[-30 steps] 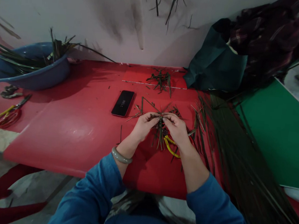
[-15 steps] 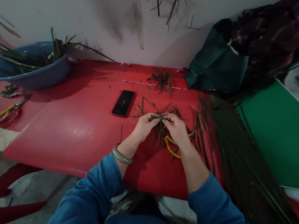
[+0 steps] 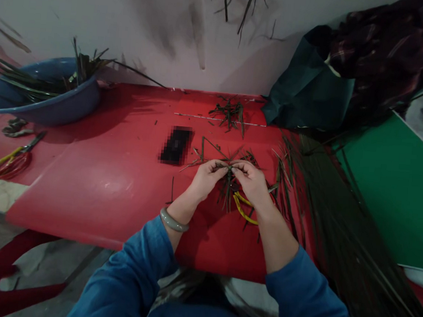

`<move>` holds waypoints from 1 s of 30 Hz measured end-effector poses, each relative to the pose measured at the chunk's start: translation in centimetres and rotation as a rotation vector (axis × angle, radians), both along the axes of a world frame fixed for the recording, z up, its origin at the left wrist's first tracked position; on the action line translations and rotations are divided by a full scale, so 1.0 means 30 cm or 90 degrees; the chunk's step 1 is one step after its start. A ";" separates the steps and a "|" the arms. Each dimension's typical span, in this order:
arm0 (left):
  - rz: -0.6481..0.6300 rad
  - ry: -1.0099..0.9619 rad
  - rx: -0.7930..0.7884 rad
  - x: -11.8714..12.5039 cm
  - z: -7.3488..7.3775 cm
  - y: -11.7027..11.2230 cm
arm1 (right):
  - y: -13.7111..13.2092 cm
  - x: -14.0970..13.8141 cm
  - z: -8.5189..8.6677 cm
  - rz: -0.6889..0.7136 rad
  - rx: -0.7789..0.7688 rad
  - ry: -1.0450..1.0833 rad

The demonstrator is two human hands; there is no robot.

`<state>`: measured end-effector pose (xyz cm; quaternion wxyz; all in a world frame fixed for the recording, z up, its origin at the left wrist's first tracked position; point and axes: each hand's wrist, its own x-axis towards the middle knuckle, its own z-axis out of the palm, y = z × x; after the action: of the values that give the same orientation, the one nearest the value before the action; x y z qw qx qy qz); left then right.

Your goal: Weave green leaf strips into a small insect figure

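A small bundle of woven green leaf strips [image 3: 227, 191] is pinched between my two hands, its loose ends fanning out downward and to the sides. My left hand [image 3: 209, 177] grips it from the left with thumb and fingers closed. From the right, my right hand [image 3: 250, 180] pinches the same piece, the thumbs almost meeting. Beneath my right wrist lie scissors with yellow handles [image 3: 242, 210], partly hidden by the hand and forearm. Cut leaf scraps [image 3: 202, 150] lie on the red table cover [image 3: 122, 171] around my hands.
A phone [image 3: 176, 146] lies left of my hands. A blue basin [image 3: 54, 104] of leaves and another pair of scissors [image 3: 15, 158] are at the far left. Leaf scraps [image 3: 229, 113] lie near the wall. Long leaves [image 3: 338, 227], a green board [image 3: 388, 192] and a dark green bag [image 3: 308, 93] occupy the right.
Both hands keep their pinch on the leaf strips with hardly any movement. The whole view has shifted very slightly.
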<state>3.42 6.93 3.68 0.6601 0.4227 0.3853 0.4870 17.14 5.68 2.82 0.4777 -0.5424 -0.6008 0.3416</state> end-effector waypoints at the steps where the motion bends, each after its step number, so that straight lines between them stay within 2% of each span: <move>1: -0.001 -0.002 -0.001 0.000 0.001 0.000 | 0.000 0.001 -0.003 -0.004 -0.003 0.007; 19: -0.050 0.002 -0.031 -0.012 0.014 -0.002 | -0.005 0.013 0.014 0.023 -0.006 0.063; 30: -0.064 0.014 -0.032 -0.018 0.011 0.004 | -0.017 0.014 0.031 -0.003 0.066 -0.062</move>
<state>2.87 7.06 4.00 0.6898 0.4301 0.3830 0.4387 17.56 5.16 3.76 0.4758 -0.5343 -0.6391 0.2821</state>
